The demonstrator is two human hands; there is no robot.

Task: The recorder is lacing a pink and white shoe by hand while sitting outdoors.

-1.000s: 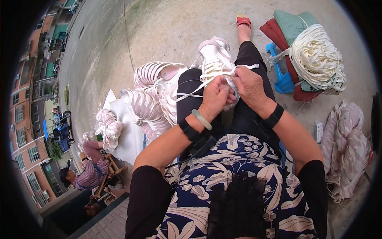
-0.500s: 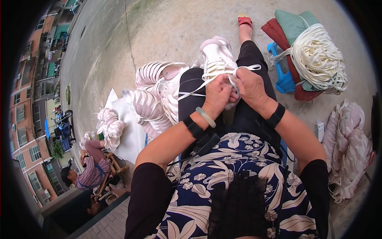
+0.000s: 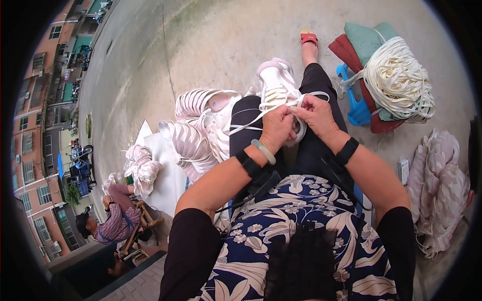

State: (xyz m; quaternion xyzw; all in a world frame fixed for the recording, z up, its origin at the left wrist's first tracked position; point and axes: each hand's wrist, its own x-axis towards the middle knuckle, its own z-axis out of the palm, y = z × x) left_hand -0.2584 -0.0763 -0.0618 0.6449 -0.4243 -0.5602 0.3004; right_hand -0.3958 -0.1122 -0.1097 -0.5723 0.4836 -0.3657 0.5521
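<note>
A white and pale pink shoe upper (image 3: 273,79) lies across my thighs, its toe pointing away from me. White shoelace (image 3: 246,124) crosses its front, with one strand trailing left over my dark trousers. My left hand (image 3: 277,129) is closed at the collar end, fingers curled and pinching the lace. Close against it, my right hand (image 3: 317,118) pinches the lace between thumb and bent fingers. A loop of lace stands out to the right above that hand. My fingers hide the exact spot where they grip, and part of the upper's collar.
Bundled pale pink shoe uppers (image 3: 193,143) lie left of my legs on a white sheet (image 3: 168,180). At right, a blue stool (image 3: 357,108) carries folded cloths and a heap of cream laces (image 3: 399,78). More wrapped bundles (image 3: 436,190) lie lower right. A person (image 3: 115,220) sits at lower left.
The whole view has shifted slightly, so the scene sits a little lower. My right fingers have shifted from a tight fist to a looser pinch on the lace. The left hand stays closed.
</note>
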